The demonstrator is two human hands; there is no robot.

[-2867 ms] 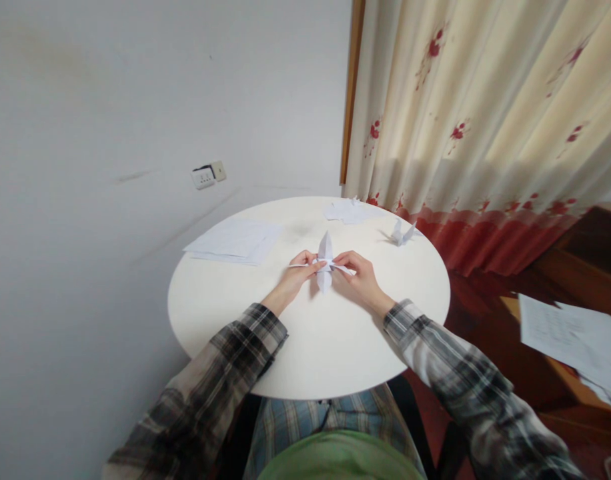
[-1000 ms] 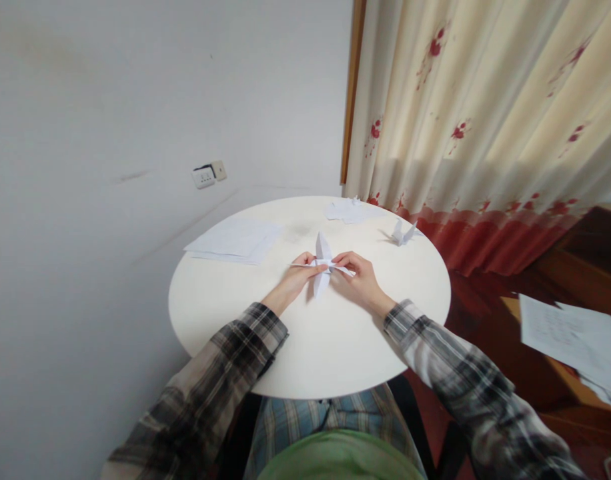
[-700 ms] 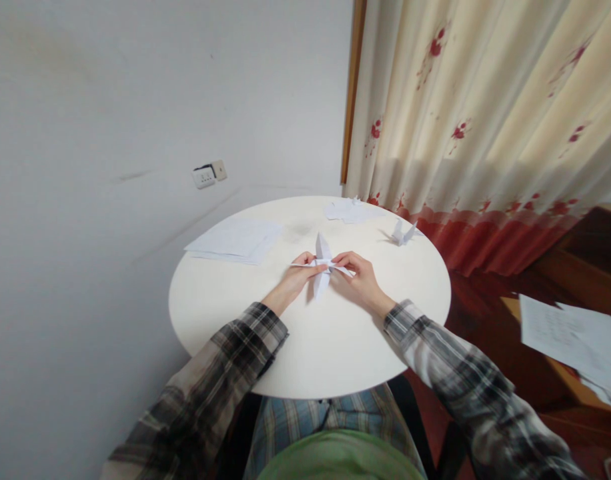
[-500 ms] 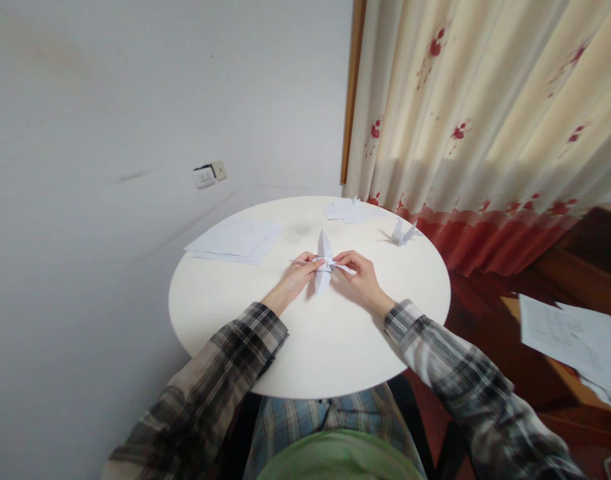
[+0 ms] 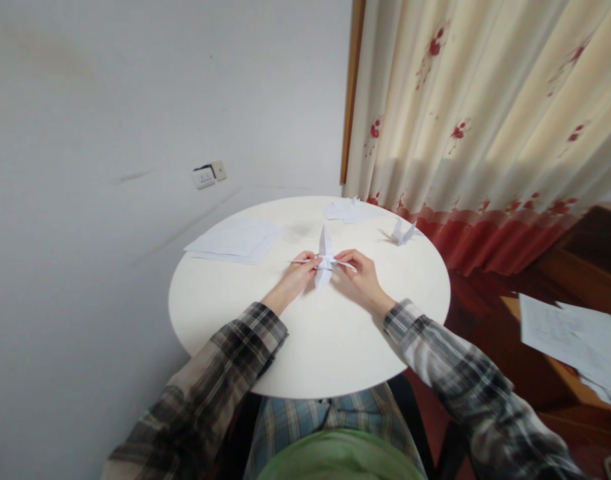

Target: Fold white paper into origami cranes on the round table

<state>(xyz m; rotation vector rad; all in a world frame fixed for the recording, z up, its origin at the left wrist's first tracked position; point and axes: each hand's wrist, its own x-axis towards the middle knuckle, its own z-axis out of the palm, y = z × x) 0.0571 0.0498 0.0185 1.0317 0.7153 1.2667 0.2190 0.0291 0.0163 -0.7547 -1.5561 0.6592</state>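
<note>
A white folded paper figure [image 5: 326, 257], shaped like a crane, is held just above the round white table [image 5: 305, 333]. My left hand [image 5: 299, 275] pinches its left side, fingers closed on the thin left point. My right hand [image 5: 358, 273] pinches the right side the same way. One pointed flap stands upward between my hands and another points down toward me.
A stack of white sheets [image 5: 235, 241] lies at the table's far left. More folded paper [image 5: 348, 211] and a finished paper crane [image 5: 401, 233] sit at the far edge by the curtain [image 5: 485, 133]. Loose sheets [image 5: 570, 337] rest on a wooden surface to the right.
The paper figure has been lifted slightly and tilted; its upper flap now stands a little higher and straighter. Both hands stay pinched on it in nearly the same place.
</note>
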